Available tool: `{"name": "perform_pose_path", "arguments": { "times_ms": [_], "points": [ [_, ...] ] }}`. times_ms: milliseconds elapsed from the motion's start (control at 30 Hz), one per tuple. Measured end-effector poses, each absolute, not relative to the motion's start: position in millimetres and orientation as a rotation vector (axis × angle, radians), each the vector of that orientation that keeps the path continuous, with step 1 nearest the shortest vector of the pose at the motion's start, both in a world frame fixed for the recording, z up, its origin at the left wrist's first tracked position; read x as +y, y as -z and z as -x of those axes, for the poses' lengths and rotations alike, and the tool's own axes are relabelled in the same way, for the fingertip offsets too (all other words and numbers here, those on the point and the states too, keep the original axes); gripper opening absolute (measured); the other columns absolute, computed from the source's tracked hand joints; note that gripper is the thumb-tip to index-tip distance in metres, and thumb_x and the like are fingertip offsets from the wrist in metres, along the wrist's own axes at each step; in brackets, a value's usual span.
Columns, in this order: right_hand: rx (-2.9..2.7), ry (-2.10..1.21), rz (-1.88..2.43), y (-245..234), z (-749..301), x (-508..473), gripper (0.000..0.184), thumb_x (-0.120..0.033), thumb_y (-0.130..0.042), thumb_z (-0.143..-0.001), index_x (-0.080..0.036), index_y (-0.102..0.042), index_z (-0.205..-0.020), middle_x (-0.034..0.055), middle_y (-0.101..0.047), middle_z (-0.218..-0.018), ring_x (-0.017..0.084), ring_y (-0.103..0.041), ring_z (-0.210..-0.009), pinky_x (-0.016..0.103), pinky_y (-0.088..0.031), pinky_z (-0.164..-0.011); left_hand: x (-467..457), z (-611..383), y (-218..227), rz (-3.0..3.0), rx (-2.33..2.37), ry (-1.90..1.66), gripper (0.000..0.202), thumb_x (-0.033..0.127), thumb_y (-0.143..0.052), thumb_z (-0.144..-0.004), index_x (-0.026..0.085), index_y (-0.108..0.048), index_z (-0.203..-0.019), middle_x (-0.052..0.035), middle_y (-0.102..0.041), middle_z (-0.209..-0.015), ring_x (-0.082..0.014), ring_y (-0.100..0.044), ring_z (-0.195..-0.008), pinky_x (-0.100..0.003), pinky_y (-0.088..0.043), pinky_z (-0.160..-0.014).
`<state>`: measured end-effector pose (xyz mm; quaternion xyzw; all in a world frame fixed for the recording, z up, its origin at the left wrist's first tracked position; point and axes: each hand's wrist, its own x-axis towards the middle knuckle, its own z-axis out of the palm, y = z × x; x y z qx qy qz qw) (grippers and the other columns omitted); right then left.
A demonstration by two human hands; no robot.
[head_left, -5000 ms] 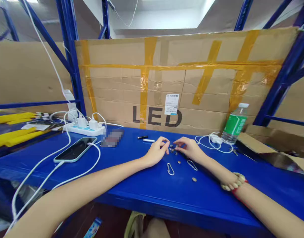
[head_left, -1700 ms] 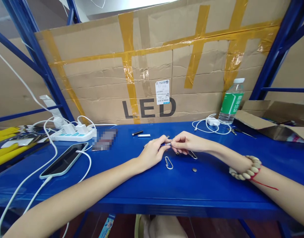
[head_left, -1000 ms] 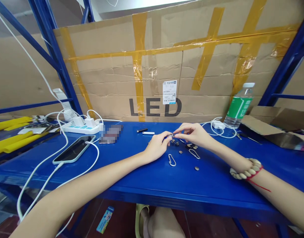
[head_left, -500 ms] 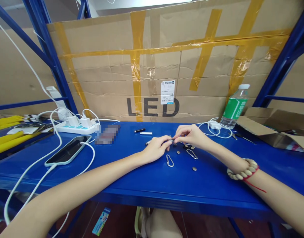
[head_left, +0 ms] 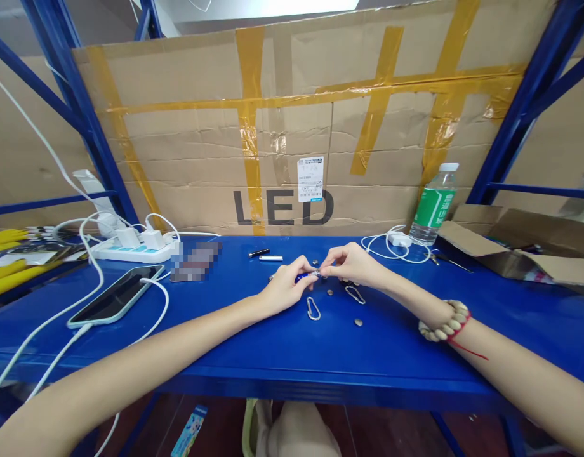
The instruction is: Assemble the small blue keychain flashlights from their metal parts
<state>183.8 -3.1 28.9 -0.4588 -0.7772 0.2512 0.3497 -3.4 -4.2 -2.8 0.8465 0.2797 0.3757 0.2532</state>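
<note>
My left hand is closed around a small blue tube with a silver end, like a mini flashlight. At the tube's silver end, the fingertips of my right hand are pinched together. Just below the hands lies a silver carabiner, and a second carabiner rests under my right wrist. Button-cell-like discs are scattered around: one disc between the carabiners, another disc nearer the front edge. Behind my left hand lie a black tube and a silver tube.
A phone with white cables and a power strip occupy the left side. A water bottle, a coiled white cable and an open cardboard box stand at the right. A big cardboard sheet closes off the back.
The view has shifted slightly, moving the scene left. My hands stay together, and more of the blue tube now shows between them.
</note>
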Motion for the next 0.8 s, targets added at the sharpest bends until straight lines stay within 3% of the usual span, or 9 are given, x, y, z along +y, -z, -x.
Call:
{"name": "perform_pose_path", "arguments": {
  "times_ms": [400,567,800],
  "points": [
    [-1.949,-0.755,1.245,-26.4,-178.8,-8.9,0.027,-0.04,-0.065,-0.067,-0.012,-0.067,-0.066,0.0021,-0.061,-0.061,0.006,-0.043,-0.043,0.02,-0.034,-0.041,-4.7,2.4,2.4,-2.291,0.822,-1.165,0.01,0.024,-0.05,-0.081,0.018,-0.045,-0.075,0.0002,-0.062,-0.073,-0.014,-0.061,-0.068,-0.023,-0.046,-0.063],
    [-1.838,-0.966,1.282,-24.4,-179.6,-8.3,0.036,-0.049,-0.068,-0.064,-0.014,-0.065,-0.066,-0.0033,-0.048,-0.048,0.005,-0.037,-0.042,0.019,-0.027,-0.039,-3.5,2.6,2.2,-2.293,0.846,-1.202,0.01,0.024,-0.05,-0.081,0.017,-0.045,-0.076,-0.0012,-0.064,-0.081,-0.0147,-0.062,-0.073,-0.024,-0.048,-0.066],
    [-1.838,-1.085,1.265,-30.3,-181.9,-9.0,0.041,-0.053,-0.071,-0.058,-0.014,-0.06,-0.058,-0.0034,-0.046,-0.047,0.006,-0.036,-0.044,0.021,-0.025,-0.042,-8.8,0.6,-1.9,-2.229,0.817,-1.199,0.01,0.026,-0.051,-0.082,0.017,-0.047,-0.081,-0.003,-0.066,-0.085,-0.0158,-0.062,-0.078,-0.022,-0.046,-0.063]
  ]
}}
